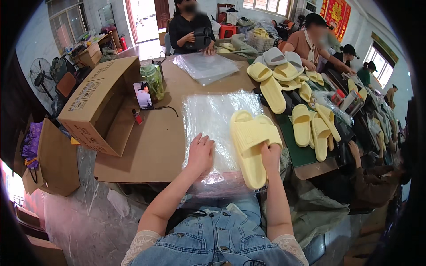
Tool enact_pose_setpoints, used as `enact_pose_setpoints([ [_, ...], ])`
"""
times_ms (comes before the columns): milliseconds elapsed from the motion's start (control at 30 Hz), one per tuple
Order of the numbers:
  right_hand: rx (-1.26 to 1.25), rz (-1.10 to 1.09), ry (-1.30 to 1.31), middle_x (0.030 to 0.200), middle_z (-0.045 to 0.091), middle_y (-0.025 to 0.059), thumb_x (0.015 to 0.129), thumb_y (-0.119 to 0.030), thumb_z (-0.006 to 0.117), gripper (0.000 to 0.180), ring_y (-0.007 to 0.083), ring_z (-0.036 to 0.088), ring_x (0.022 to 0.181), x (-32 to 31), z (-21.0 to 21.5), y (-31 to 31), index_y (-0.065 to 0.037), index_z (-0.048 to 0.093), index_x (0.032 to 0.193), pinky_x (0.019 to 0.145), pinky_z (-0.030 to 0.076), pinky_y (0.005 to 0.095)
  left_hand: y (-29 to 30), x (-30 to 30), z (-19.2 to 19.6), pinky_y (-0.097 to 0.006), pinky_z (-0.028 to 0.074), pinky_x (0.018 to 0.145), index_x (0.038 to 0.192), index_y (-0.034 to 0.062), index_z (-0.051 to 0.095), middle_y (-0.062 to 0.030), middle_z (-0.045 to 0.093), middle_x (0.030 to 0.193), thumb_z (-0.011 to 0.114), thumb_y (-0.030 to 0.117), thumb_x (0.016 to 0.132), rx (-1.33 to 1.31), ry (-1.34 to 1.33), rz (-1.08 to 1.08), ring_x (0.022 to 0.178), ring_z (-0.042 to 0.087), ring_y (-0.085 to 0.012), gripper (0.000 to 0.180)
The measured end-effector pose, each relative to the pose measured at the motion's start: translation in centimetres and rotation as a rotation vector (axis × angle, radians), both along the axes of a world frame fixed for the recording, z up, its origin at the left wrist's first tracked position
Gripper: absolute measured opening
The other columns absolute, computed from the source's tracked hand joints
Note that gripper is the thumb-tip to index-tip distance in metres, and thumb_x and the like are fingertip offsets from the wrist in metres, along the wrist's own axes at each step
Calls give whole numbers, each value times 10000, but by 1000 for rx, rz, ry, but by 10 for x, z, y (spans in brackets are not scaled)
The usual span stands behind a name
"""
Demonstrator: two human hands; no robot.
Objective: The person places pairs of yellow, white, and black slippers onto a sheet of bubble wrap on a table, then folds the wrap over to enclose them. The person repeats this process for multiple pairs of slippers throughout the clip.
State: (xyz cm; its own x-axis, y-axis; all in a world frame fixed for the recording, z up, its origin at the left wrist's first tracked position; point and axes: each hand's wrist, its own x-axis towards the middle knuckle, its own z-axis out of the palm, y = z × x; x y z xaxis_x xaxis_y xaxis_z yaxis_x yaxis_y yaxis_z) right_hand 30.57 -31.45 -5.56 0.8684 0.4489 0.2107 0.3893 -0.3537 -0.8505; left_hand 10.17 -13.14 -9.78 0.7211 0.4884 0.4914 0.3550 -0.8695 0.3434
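Right hand [270, 156] grip pinching the yellow slippers [252, 141]; left hand [200, 153] spread flat on plastic bags [213, 115].

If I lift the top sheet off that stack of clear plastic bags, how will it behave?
The stack of clear plastic bags looks thin and crinkled, so a sheet would likely droop limply. Its glossy surface suggests slipperiness, which may be why the left hand lies flat on it. The right hand grips pale yellow foam slippers.

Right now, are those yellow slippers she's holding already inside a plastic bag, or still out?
Still out. The pair of yellow slippers lies on top of the flat clear plastic bags, gripped by the right hand; the left hand presses the plastic.
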Motion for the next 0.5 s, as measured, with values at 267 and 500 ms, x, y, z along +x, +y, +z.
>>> enact_pose_setpoints([
  [267,455,79,125,917,699,30,954,-87,655,193,88,614,810,-21,-35,-50,75,694,1051,681,480,260,-37,6,22,-519,264,1205,1469,123,504,-252,374,1553,740,645,760,-125,307,-304,1461,295,-465,912],
  [500,431,133,277,819,642,-22,966,-94,646,155,53,539,692,-24,-14,-85,47,703,989,586,412,238,-34,1,15,-511,340,1169,1409,120,548,-272,445,1489,767,521,794,-67,252,-268,1394,383,-498,766],
])
